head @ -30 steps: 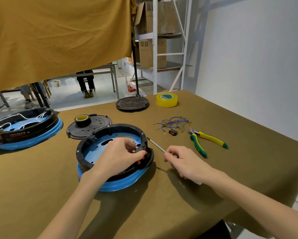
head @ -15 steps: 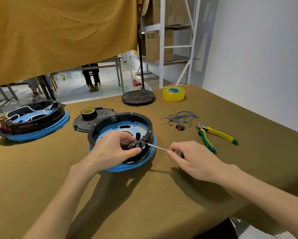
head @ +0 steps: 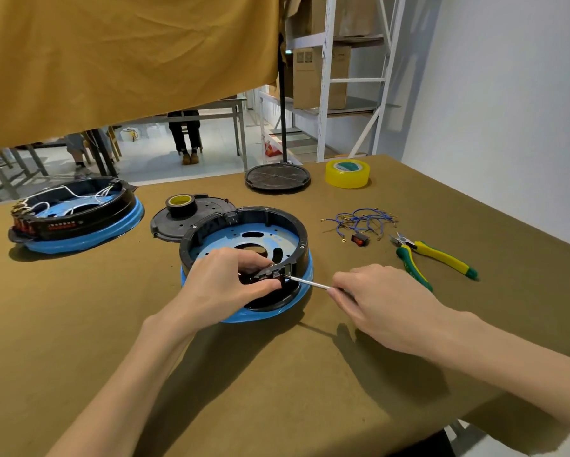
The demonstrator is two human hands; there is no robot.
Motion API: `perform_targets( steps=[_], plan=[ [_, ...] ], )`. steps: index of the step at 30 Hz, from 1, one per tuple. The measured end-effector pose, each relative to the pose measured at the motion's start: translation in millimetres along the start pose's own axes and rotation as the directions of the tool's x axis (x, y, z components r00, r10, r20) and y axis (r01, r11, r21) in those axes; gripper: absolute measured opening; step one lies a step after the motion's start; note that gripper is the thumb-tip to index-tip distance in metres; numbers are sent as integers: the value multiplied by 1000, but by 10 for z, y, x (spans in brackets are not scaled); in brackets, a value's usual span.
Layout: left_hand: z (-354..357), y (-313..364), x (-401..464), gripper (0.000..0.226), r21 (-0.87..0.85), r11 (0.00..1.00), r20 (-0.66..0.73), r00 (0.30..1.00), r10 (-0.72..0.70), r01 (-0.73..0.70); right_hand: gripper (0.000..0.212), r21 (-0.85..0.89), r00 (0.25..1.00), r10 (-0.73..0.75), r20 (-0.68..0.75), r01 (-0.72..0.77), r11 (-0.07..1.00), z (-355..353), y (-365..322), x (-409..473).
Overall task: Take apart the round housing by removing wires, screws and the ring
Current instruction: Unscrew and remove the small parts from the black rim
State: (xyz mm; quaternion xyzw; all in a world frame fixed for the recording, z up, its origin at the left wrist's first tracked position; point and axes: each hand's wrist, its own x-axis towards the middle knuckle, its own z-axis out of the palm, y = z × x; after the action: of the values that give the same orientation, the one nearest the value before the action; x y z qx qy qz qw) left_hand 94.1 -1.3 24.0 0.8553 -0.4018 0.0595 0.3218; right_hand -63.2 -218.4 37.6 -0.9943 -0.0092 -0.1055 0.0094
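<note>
Since a second ago, the round housing (head: pixel 244 258) tilted toward its 5 o'clock rim, where left hand (head: pixel 225 285) pinches a fitting and right hand (head: pixel 381 300) grips the screwdriver (head: pixel 308 283). Rigid, light plastic; steady it by the black ring (head: pixel 296 239).

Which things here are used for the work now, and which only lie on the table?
In use: black-and-blue round housing, metal-shafted screwdriver, left hand, right hand.

Lying about: yellow-green pliers, blue wires, yellow tape roll, second wired housing.

head cam | looks forward-down | close over table (head: pixel 79 324)
</note>
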Motion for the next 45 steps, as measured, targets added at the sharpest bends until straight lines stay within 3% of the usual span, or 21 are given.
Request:
perform_targets(
  steps=[4, 8, 12, 22, 26, 31, 33, 36, 45],
  plan=[
    [18, 5, -9, 39, 18, 1000, -10, 1000, 1, -1, 40, 174, 989, 52, 142, -76, 982, -49, -62, 90],
    [18, 26, 10, 36, 13, 1000, -23, 1000, 2, -2, 44, -96, 995, -95, -44, 90, 991, -8, 73, 179],
    [-4, 26, 2, 30, 12, 1000, 1, 1000, 2, -2, 56, -317, 949, -316, -14, 296, 901, 58, 250, 411],
    [-81, -9, -37, 38, -23, 1000, 88, 996, 16, -14, 68, -491, 814, -580, -23, 496, 716, -81, 418, 814],
    [-93, -4, -41, 37, -27, 999, 96, 995, 20, -17, 68, -477, 802, -597, -8, 522, 707, -21, 453, 983],
    [-74, -43, -46, 46, -36, 999, 101, 995, 27, -24, 64, -461, 752, -651, -106, 543, 702, 58, 523, 1041],
    [-62, -41, -69, 58, -14, 998, 78, 995, 56, -56, 62, -455, 740, -662, -119, 552, 699, 80, 541, 1041],
    [-29, -58, -115, 56, 41, 991, 27, 992, 126, -127, 60, -449, 734, -658, -168, 537, 714, 101, 541, 1009],
    [65, 21, -160, 53, 108, 963, 33, 969, 245, -247, 70, -413, 844, -509, -168, 409, 814, 210, 577, 609]
  ],
)
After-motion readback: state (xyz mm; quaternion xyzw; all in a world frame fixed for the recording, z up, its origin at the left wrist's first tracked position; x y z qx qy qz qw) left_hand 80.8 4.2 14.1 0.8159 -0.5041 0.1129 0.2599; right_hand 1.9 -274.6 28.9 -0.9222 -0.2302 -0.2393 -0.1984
